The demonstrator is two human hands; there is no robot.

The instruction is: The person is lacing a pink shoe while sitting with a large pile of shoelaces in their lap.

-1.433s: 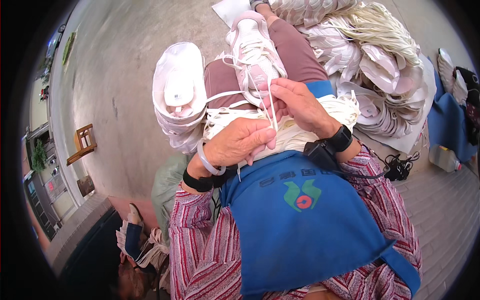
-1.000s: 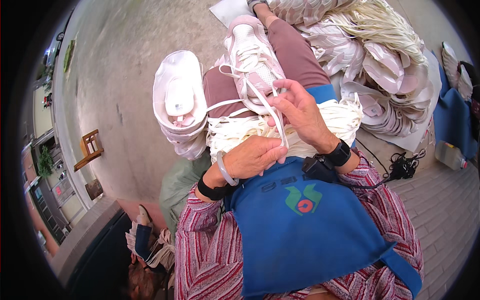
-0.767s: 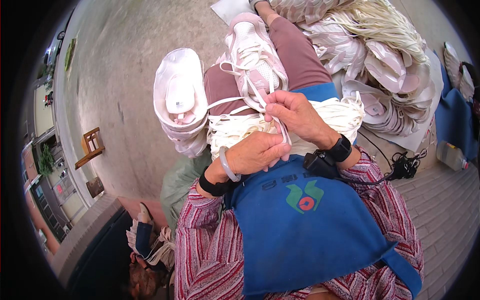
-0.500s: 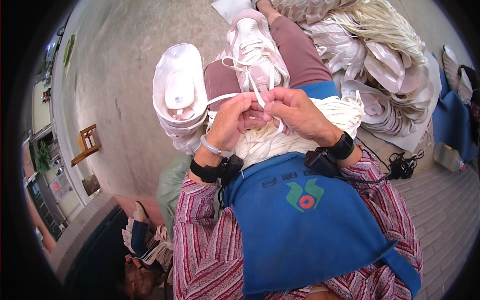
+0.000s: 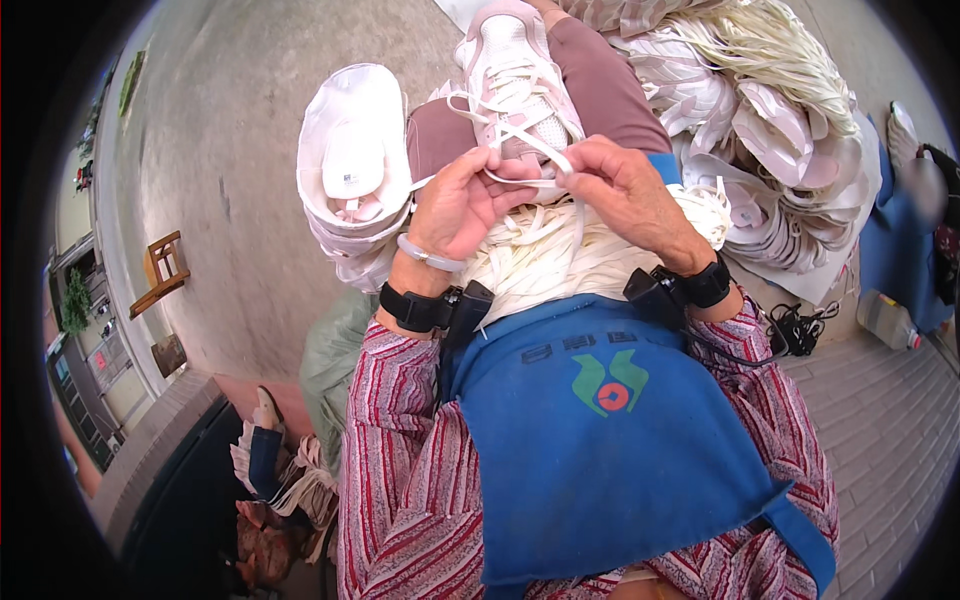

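A pink and white shoe upper (image 5: 518, 72) lies across my leg, its white shoelace (image 5: 528, 137) crisscrossed over the front. My left hand (image 5: 463, 207), palm turned up, pinches a length of lace between thumb and index finger, while its other fingers stay loosely curled. Opposite it, my right hand (image 5: 636, 197) grips the lace with thumb and forefinger. A short stretch of lace runs between the two hands, just below the shoe upper. Under them, a thick bundle of loose white laces (image 5: 525, 258) covers my lap above the blue apron (image 5: 620, 470).
Nested white and pink shoe uppers (image 5: 350, 150) stand to the left. More uppers (image 5: 790, 150) and a hank of laces (image 5: 775, 50) are piled at the right. A plastic jug (image 5: 888, 320) and black cable (image 5: 800, 328) lie beyond. A small wooden stool (image 5: 160, 272) is far left.
My hands have moved slightly up and apart, toward the shoe upper. The lace between them is now stretched more sideways. The whole view has shifted a little.
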